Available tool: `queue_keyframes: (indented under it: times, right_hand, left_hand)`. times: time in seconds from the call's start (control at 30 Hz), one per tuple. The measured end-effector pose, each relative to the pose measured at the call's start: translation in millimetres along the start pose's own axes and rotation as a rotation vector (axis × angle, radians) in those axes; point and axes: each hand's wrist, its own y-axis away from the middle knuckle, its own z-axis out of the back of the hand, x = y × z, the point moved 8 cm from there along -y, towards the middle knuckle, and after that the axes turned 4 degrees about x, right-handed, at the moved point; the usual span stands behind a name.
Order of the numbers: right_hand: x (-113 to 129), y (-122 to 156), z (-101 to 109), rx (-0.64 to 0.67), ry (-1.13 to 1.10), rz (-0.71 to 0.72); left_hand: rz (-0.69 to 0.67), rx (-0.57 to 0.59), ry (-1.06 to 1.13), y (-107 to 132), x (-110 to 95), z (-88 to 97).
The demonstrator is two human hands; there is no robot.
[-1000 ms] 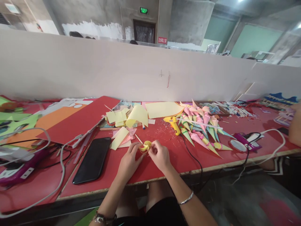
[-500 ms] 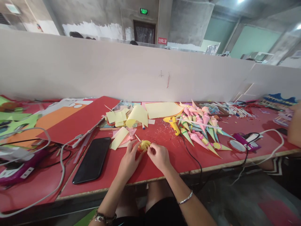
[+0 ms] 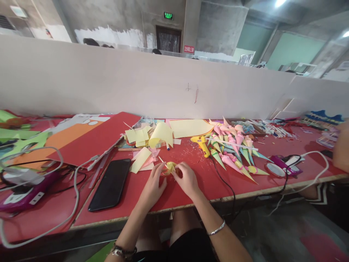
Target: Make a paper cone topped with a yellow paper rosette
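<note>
Left hand (image 3: 153, 186), over the bench (image 3: 212, 189): grip half open, fingertips at the yellow paper piece (image 3: 171, 167); whether they hold it cannot be told. Right hand (image 3: 187, 180): grip pinched closed on its right side. Yellow paper piece: between both hands, curled, partly covered by fingers. Beyond: yellow glue gun (image 3: 201, 145); paper cones (image 3: 231, 145), overlapping, count unclear. Right edge: another person's arm (image 3: 341, 147), cut off.
</note>
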Motion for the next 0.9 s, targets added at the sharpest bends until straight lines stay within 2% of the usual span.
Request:
queue_keyframes:
  times: [0.17, 0.37, 0.47, 0.57, 0.6, 0.73, 0.9]
  right_hand:
    - [-9.6, -1.3, 14.3, -0.104, 0.032, -0.06]
    - [-27.1, -0.6, 34.9, -0.159, 0.142, -0.132]
    - [-33.5, 1.4, 32.9, -0.128, 0.2, -0.119]
    - [-36.2, 3.6, 28.6, -0.114, 0.227, -0.103]
    - [-36.8, 4.2, 27.4, -0.109, 0.229, -0.105]
    - [-37.0, 5.1, 24.6, -0.085, 0.231, -0.115]
    - [-35.3, 6.2, 24.1, -0.072, 0.232, -0.112]
  left_hand:
    - [0.029, -0.004, 0.001, -1.0, -3.1, 5.9]
    - [0.19, 0.066, -0.098, -2.7, 8.4, 13.4]
    - [0.259, 0.072, -0.207, -12.0, 18.6, 27.7]
    - [0.296, 0.011, -0.455, -26.6, 29.1, 49.9]
    - [0.351, 0.009, -0.554, -30.4, 36.0, 55.9]
    - [0.574, 0.166, -0.708, -39.9, 65.2, 61.6]
    - [0.561, 0.266, -0.691, -52.2, 66.8, 61.1]
